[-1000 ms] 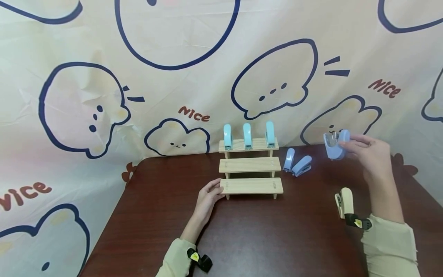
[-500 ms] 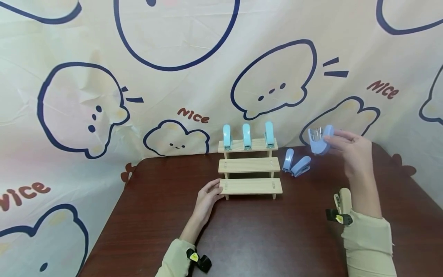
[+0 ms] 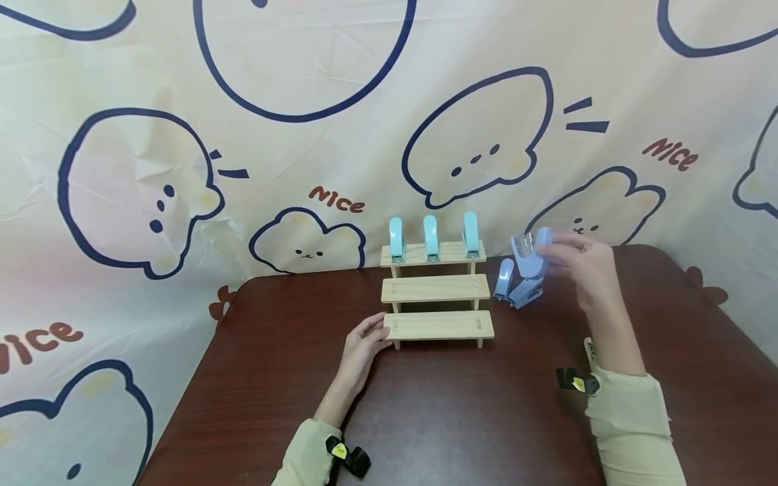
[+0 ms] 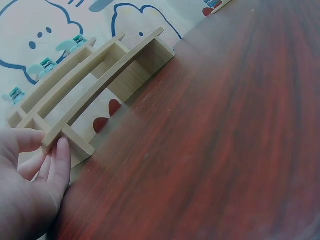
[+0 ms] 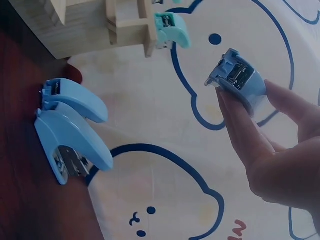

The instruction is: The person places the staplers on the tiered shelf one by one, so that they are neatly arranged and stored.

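Observation:
A three-step wooden display rack stands on the table, with three light-teal staplers standing in a row on its top step. My left hand grips the left end of the lowest step between thumb and fingers. To the right of the rack, my right hand pinches a periwinkle-blue stapler, raised above the table. Two more blue staplers, one upright and one leaning outward, stand close together beside the rack. In the head view the held stapler overlaps the second one.
A cream stapler is mostly hidden behind the right forearm. Behind the dark wooden table hangs a cloth printed with cartoon bears. Each wrist carries a black camera strap.
My right hand has carried the blue stapler leftward, toward the two blue staplers by the rack. The right sleeve now covers most of the cream stapler. My left hand keeps its grip.

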### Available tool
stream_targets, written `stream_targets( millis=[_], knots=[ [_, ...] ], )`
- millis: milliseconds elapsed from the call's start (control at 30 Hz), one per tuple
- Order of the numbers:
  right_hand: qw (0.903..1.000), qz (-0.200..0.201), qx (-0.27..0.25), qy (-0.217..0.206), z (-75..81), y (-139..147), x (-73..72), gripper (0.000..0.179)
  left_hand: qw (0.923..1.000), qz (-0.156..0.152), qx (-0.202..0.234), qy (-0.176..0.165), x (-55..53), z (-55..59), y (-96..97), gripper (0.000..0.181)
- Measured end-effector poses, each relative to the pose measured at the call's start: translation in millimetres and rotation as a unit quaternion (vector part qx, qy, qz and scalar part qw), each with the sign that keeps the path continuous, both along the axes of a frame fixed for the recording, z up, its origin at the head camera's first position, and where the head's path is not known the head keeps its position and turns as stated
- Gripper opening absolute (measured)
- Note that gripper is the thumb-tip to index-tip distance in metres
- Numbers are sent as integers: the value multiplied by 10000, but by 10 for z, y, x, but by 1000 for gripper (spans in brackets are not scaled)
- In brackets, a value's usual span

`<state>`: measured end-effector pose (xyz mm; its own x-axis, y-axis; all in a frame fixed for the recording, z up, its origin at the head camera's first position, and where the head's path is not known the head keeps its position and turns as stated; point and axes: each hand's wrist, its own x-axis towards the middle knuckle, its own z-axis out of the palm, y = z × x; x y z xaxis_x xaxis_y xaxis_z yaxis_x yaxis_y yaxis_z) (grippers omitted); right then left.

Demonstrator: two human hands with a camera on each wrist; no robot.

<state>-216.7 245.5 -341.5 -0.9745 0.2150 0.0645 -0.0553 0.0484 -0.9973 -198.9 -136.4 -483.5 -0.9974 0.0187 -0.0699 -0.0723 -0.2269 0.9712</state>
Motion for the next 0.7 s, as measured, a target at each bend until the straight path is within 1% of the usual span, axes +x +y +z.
stream_targets(
  millis=[167,233,333,433,700],
  knots=[
    [9971,23,708,-292,-35,-134,-33,54,10000,11,36,11,2,4,-4,47],
    [9950,76,899,-423,-45,-188,-37,59,10000,2,59,9,4,3,0,47],
    [9920,189,1094,-595,-58,-256,-42,60,10000,-23,60,25,11,0,5,48],
    [9888,245,1303,-679,-72,-309,-46,59,10000,-31,37,40,15,1,9,48],
    [9812,227,1786,-694,-96,-445,-56,51,10000,-3,51,60,12,13,8,47]
  ],
)
